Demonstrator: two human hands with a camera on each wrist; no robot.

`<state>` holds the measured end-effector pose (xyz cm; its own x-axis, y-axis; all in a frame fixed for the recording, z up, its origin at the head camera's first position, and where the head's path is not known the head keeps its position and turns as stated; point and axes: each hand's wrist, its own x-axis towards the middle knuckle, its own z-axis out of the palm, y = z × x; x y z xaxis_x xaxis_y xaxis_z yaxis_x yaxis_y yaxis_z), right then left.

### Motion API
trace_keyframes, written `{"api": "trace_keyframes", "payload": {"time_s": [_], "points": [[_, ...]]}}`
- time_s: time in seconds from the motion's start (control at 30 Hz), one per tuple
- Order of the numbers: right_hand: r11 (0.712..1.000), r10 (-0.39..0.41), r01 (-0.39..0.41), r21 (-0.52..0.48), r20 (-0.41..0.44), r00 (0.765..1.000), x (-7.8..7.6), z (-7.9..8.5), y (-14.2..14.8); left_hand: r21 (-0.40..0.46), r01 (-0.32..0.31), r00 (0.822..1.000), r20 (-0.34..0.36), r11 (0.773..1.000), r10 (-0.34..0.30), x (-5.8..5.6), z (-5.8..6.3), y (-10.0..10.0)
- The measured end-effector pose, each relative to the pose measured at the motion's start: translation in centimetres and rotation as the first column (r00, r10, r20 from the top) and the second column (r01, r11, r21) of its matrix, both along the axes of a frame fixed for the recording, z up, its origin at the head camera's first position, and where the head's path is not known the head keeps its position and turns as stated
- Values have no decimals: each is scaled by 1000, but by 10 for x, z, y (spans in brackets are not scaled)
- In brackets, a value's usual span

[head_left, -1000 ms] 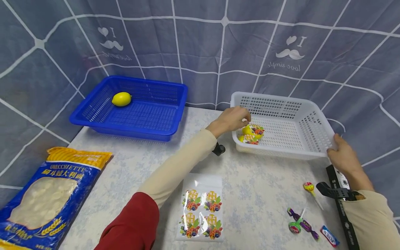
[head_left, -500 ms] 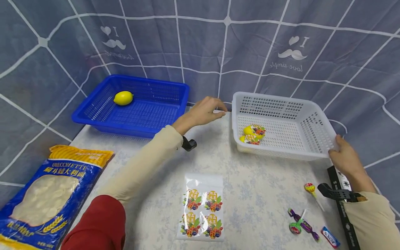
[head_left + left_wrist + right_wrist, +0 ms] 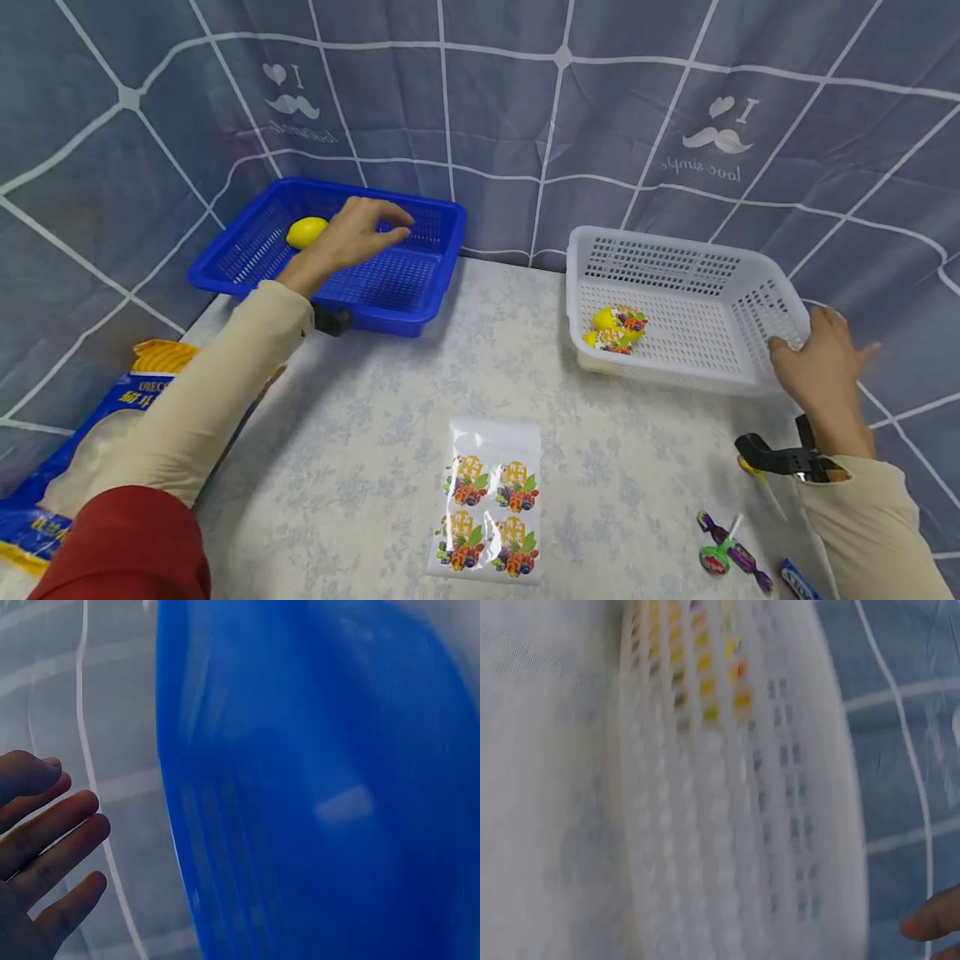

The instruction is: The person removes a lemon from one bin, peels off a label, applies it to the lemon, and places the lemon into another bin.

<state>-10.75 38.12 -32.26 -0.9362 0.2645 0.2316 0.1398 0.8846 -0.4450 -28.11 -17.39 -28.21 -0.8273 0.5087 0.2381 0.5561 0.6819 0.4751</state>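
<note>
My left hand (image 3: 351,235) hovers over the blue basket (image 3: 420,321), its fingers loosely bent with nothing in them. Just left of it a plain lemon (image 3: 304,232) lies in that basket, partly covered by the hand. In the left wrist view the fingers (image 3: 71,825) are spread, beside the blue wall. My right hand (image 3: 821,362) is at the right end of the white basket (image 3: 675,373), thumb by the rim and a finger spread outward. Two lemons (image 3: 617,322) with fruit stickers rest in the white basket's near left corner.
A sheet of fruit stickers (image 3: 492,437) lies mid-table. At the right are a purple-wrapped candy (image 3: 750,564), a green lollipop (image 3: 715,560) and a blue-wrapped candy (image 3: 798,581). My left sleeve partly covers a pasta bag (image 3: 90,450). A grey curtain (image 3: 510,108) hangs behind.
My left hand has moved left, from above the stickered lemons to over the blue basket. My right hand has shifted up and left at the white basket's end, its fingers spreading from the rim.
</note>
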Motion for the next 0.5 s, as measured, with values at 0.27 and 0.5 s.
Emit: {"api": "trace_keyframes", "payload": {"time_s": [0.27, 0.5], "points": [[986, 139, -149, -78, -125, 982, -30, 16, -83, -165, -138, 984, 87, 977, 154, -39, 9, -70], [937, 288, -304, -171, -116, 951, -54, 17, -157, -306, -142, 929, 286, 941, 233, -62, 2, -106]]}}
